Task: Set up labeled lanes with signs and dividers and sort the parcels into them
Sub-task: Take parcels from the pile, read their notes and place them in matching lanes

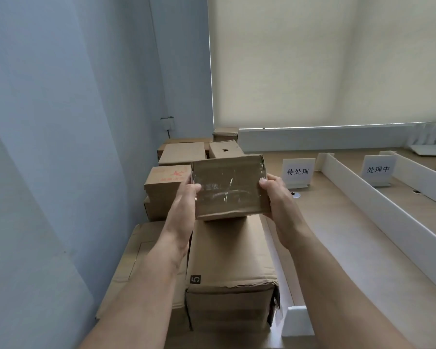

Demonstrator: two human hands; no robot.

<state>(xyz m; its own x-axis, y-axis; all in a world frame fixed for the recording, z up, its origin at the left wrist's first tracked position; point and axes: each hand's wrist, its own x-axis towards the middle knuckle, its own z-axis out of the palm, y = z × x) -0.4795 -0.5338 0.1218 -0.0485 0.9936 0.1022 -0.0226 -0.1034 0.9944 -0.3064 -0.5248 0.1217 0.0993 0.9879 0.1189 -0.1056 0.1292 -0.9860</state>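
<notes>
Left hand (184, 195), right hand (275, 195) grip taped parcel (230, 188) above larger carton (230, 253).

You've got a small taped cardboard parcel (229, 187) gripped with your left hand (184, 197) and right hand (275, 195) on opposite ends, thumbs on top, a bigger box marked 5 (227, 260) right under it and two white signs (298, 172) off to your right.

Pale blue wall (61, 96), cream roller blind (325, 59), wooden tabletop (337, 235)
</notes>
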